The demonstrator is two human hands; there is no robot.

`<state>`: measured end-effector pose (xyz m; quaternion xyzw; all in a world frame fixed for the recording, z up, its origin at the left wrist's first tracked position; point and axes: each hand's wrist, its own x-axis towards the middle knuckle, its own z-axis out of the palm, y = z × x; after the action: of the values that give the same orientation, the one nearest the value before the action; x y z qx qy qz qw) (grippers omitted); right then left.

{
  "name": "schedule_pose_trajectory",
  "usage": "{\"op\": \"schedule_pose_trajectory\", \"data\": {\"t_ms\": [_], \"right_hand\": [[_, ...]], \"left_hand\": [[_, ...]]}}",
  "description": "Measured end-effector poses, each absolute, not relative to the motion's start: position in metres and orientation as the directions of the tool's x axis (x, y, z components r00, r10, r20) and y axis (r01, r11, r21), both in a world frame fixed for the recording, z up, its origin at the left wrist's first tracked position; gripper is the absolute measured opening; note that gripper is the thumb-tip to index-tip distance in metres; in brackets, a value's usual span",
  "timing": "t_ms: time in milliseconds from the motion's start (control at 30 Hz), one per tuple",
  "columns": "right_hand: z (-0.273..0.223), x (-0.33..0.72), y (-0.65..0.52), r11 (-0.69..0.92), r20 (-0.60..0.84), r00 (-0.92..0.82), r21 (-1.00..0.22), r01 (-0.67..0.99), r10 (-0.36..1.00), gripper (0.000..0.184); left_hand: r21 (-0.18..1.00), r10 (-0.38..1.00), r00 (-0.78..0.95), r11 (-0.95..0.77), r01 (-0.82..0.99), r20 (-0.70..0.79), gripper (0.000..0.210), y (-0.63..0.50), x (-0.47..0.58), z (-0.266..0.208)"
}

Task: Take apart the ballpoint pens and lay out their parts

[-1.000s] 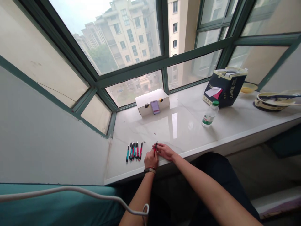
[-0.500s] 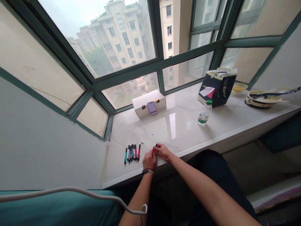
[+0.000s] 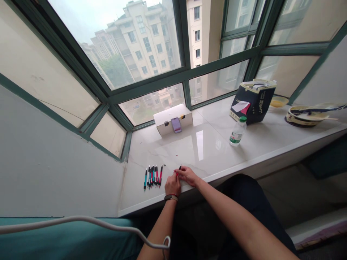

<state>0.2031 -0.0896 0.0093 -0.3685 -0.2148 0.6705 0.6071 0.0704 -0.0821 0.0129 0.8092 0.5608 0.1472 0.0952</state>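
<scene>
Both hands meet over the near edge of a white marble sill (image 3: pixel 211 151). My left hand (image 3: pixel 172 185), with a dark wristband, and my right hand (image 3: pixel 187 175) together grip a red pen with a black tip (image 3: pixel 179 169), held just above the sill. Left of my hands a row of several pens (image 3: pixel 153 176), teal and red with black ends, lies side by side on the sill.
A white cardboard box (image 3: pixel 172 119) sits by the window. A water bottle with a green cap (image 3: pixel 238 131) stands right of centre. A dark paper bag (image 3: pixel 252 101), bowls (image 3: pixel 306 115) and a yellow dish stand at the far right. A white cable (image 3: pixel 81 221) crosses the foreground.
My hands stay on the red pen with only slight finger motion. The view has shifted a little as my head moved.
</scene>
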Motion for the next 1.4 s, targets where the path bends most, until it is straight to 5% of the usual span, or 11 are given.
{"op": "schedule_pose_trajectory", "data": {"t_ms": [367, 533, 733, 967, 1400], "right_hand": [[0.011, 0.199, -0.091, -0.136, -0.229, 0.071, -0.768, -0.626, 0.971, 0.032], [0.016, 0.207, -0.094, -0.212, -0.191, -0.111, -0.675, -0.707, 0.975, 0.046], [0.014, 0.205, -0.092, -0.185, -0.228, -0.021, -0.734, -0.654, 0.974, 0.030], [0.022, 0.210, -0.095, -0.234, -0.194, -0.139, -0.665, -0.709, 0.971, 0.044], [0.016, 0.208, -0.093, -0.217, -0.207, -0.101, -0.677, -0.703, 0.973, 0.038]], "left_hand": [[0.306, 0.929, 0.351, -0.369, 0.877, 0.116, 0.038, -0.083, 0.071, 0.017], [0.318, 0.939, 0.325, -0.345, 0.883, 0.116, 0.037, -0.084, 0.071, 0.018], [0.313, 0.938, 0.325, -0.346, 0.884, 0.120, 0.034, -0.084, 0.071, 0.015], [0.310, 0.941, 0.309, -0.337, 0.889, 0.134, 0.036, -0.082, 0.071, 0.010], [0.307, 0.945, 0.302, -0.327, 0.894, 0.128, 0.039, -0.080, 0.071, 0.007]]}}
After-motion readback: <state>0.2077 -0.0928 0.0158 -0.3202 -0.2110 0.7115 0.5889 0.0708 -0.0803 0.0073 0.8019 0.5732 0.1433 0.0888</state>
